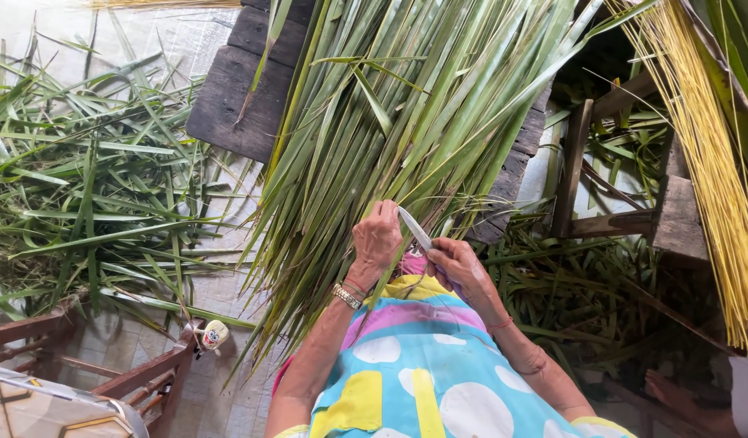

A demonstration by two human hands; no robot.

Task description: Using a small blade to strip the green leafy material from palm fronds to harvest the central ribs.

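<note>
- Centre: a thick leaf bundle [390, 138] fans over the dark bench [228, 97], close against both hands.
- Left: loose leaves [90, 186] litter the floor; bare tiles [228, 389] at lower centre-left stay open.
- Lower left: a wooden frame [139, 377] blocks.
- Right: a stool [674, 215] and yellow strips [714, 162] crowd in.

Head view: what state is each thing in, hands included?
Left hand: closed on a long green palm leaf bundle.
Right hand: gripping a small pale-bladed knife, blade pointing up-left toward the left hand.
Long green palm leaf bundle: fanned across the dark wooden bench.
Loose green leaf strips: scattered on the floor.
Yellow stripped leaf ribs: bunched, hanging at right.
</note>
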